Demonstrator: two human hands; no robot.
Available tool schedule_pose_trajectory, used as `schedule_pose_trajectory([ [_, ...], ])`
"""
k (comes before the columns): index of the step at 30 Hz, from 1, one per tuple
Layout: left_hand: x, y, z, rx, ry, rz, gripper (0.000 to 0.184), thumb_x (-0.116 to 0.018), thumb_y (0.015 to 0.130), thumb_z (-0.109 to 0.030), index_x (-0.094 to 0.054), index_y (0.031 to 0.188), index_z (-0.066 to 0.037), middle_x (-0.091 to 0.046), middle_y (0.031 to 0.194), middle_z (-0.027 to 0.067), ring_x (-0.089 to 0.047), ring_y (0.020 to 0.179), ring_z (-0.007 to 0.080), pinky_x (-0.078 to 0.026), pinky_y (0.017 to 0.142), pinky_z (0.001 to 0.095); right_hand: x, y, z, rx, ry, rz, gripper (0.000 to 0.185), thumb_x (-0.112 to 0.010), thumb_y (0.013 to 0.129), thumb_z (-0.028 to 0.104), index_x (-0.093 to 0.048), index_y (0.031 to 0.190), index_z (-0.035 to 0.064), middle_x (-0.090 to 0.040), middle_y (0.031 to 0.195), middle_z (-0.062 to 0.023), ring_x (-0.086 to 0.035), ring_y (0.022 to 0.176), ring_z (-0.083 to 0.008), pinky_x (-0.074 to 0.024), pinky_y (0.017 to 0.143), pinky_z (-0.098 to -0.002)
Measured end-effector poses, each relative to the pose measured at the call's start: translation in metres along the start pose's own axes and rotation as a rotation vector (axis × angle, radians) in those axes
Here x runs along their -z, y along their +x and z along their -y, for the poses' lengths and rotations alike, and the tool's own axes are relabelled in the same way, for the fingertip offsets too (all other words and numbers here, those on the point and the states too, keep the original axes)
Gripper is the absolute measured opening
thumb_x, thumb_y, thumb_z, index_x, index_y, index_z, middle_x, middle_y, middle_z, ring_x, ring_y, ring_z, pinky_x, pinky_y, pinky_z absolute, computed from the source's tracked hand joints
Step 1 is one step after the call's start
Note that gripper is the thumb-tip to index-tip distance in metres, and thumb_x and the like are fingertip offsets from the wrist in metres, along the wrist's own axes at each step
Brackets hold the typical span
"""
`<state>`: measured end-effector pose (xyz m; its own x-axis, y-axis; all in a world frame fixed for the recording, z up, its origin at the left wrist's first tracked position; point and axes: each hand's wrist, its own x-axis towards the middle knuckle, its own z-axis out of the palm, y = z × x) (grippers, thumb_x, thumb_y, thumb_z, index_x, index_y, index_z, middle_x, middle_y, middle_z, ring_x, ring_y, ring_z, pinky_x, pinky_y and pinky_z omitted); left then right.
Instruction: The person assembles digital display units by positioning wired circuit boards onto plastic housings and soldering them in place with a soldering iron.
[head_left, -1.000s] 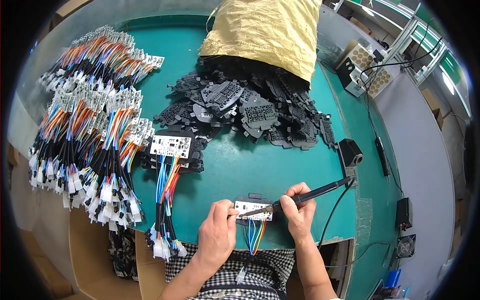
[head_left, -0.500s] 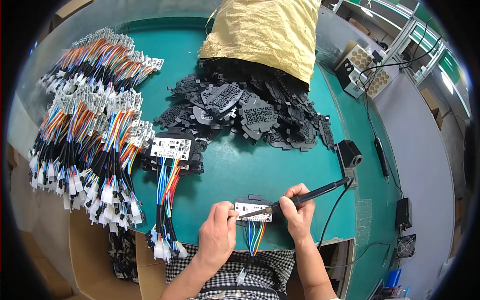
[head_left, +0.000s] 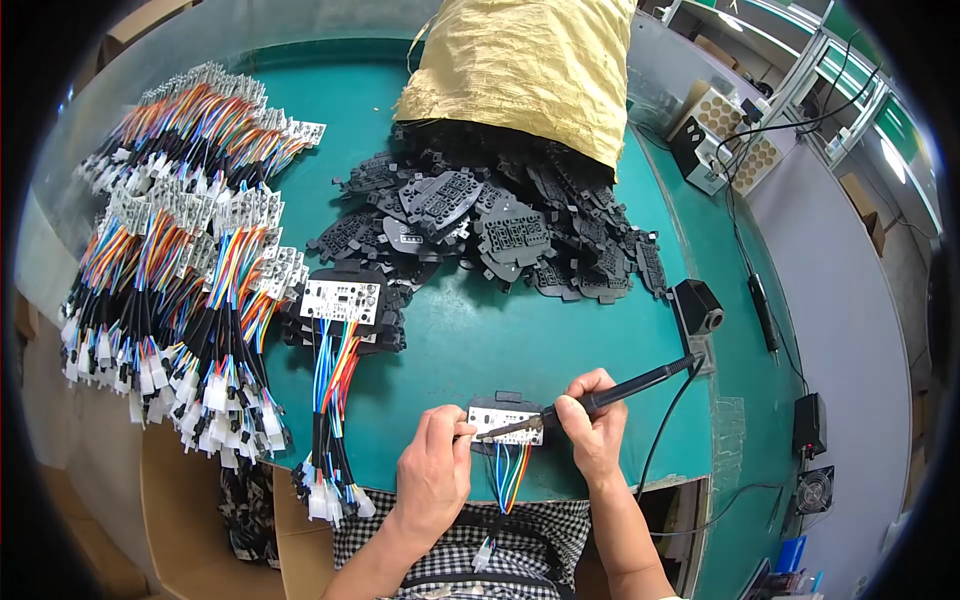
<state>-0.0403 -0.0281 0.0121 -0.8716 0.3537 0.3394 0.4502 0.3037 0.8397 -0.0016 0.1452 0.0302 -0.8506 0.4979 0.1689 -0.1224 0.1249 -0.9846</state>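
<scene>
As the right hand (head_left: 594,425) pinches the black handle of a soldering iron (head_left: 640,384) between thumb and fingers, the metal shaft slants down leftward across a white circuit board (head_left: 500,417), its end close to the left hand (head_left: 435,465). And over on that side, thumb and forefinger are pressed together right at the board's left end, with whatever sits between them too small to make out! The board lies on a black plastic plate (head_left: 508,398) near the front edge of the desk (head_left: 450,345), coloured wires (head_left: 512,475) running down over that edge to a white connector (head_left: 483,553) against checked cloth (head_left: 400,545). Look left: another wired board (head_left: 340,300) rests on stacked black plates, its leads drooping off the front, and beyond it, massed bundles of wired boards (head_left: 190,240), connectors facing the near side. Up top, a yellow woven sack (head_left: 520,75) lies open above a heap of black plastic plates (head_left: 515,230). Out right, a black iron holder (head_left: 697,305) stands just beyond the iron's cord end, the black cord (head_left: 660,432) curving down toward the edge.
</scene>
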Motion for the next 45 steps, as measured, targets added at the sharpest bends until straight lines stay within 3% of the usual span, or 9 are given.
schedule_pose_trajectory([
  [8,-0.001,0.000,0.000,-0.008,0.000,-0.010,0.028,-0.056,0.073,0.013,-0.045,0.096,0.001,-0.053,0.087,0.0148,-0.063,0.075,0.0244,-0.048,0.065,0.0326,0.001,0.000,-0.001,-0.019,0.009,0.004,0.017,-0.064,0.075,0.010,-0.047,0.076,0.0047,-0.046,0.063,0.0041,-0.039,0.054,-0.0026,-0.0314,0.048,-0.0182],
  [13,0.000,0.000,0.000,-0.018,0.009,-0.009,0.028,-0.057,0.073,0.012,-0.045,0.096,0.001,-0.054,0.087,0.0148,-0.063,0.075,0.0241,-0.048,0.065,0.0325,0.017,0.002,-0.001,0.102,0.196,-0.177,0.012,-0.059,0.077,0.007,-0.047,0.077,0.0060,-0.046,0.071,0.0011,-0.041,0.062,-0.0054,-0.0343,0.056,-0.0193],
  [19,-0.002,-0.001,0.002,-0.021,0.006,-0.016,0.027,-0.056,0.073,0.012,-0.045,0.096,0.001,-0.055,0.088,0.0142,-0.063,0.075,0.0232,-0.049,0.065,0.0320,0.034,0.005,0.002,0.143,-0.001,-0.234,0.015,-0.060,0.076,0.006,-0.045,0.074,0.0060,-0.042,0.065,0.0046,-0.035,0.054,-0.0023,-0.0289,0.048,-0.0180],
  [32,-0.002,-0.001,-0.002,0.018,0.003,-0.020,0.024,-0.057,0.073,0.010,-0.048,0.093,0.001,-0.055,0.089,0.0143,-0.062,0.078,0.0246,-0.048,0.067,0.0325,0.029,0.002,0.001,0.154,-0.088,-0.191,0.016,-0.060,0.075,0.005,-0.045,0.070,0.0057,-0.041,0.061,0.0049,-0.035,0.053,-0.0027,-0.0278,0.046,-0.0195],
  [35,0.000,-0.001,-0.004,-0.086,0.123,-0.054,0.023,-0.059,0.070,0.007,-0.054,0.091,-0.001,-0.054,0.101,0.0143,-0.055,0.090,0.0314,-0.046,0.075,0.0380,0.031,0.004,0.002,0.218,-0.050,-0.275,0.015,-0.059,0.075,0.005,-0.045,0.071,0.0056,-0.040,0.063,0.0043,-0.035,0.056,-0.0037,-0.0289,0.049,-0.0202],
  [38,0.006,-0.005,-0.009,-0.198,0.484,0.000,0.019,-0.060,0.073,0.000,-0.056,0.091,-0.002,-0.053,0.094,0.0127,-0.052,0.085,0.0308,-0.044,0.075,0.0394,0.037,0.005,-0.009,0.243,0.045,-0.378,0.014,-0.055,0.081,0.011,-0.043,0.075,0.0080,-0.037,0.063,0.0047,-0.032,0.051,-0.0025,-0.0235,0.045,-0.0176],
  [42,0.005,-0.008,-0.005,-0.165,0.417,0.020,0.018,-0.059,0.075,-0.003,-0.056,0.092,-0.002,-0.052,0.089,0.0129,-0.052,0.081,0.0311,-0.043,0.071,0.0403,0.042,0.006,-0.008,0.319,0.188,-0.499,0.013,-0.052,0.086,0.012,-0.042,0.079,0.0084,-0.038,0.061,0.0037,-0.032,0.047,-0.0024,-0.0220,0.040,-0.0174],
  [45,0.017,-0.004,-0.013,-0.159,0.306,-0.104,0.018,-0.057,0.075,0.000,-0.057,0.093,-0.001,-0.054,0.087,0.0144,-0.053,0.081,0.0324,-0.044,0.071,0.0396,0.047,0.006,-0.008,0.361,0.274,-0.583,0.016,-0.054,0.085,0.013,-0.041,0.079,0.0086,-0.038,0.064,0.0047,-0.030,0.050,-0.0016,-0.0218,0.043,-0.0169],
])
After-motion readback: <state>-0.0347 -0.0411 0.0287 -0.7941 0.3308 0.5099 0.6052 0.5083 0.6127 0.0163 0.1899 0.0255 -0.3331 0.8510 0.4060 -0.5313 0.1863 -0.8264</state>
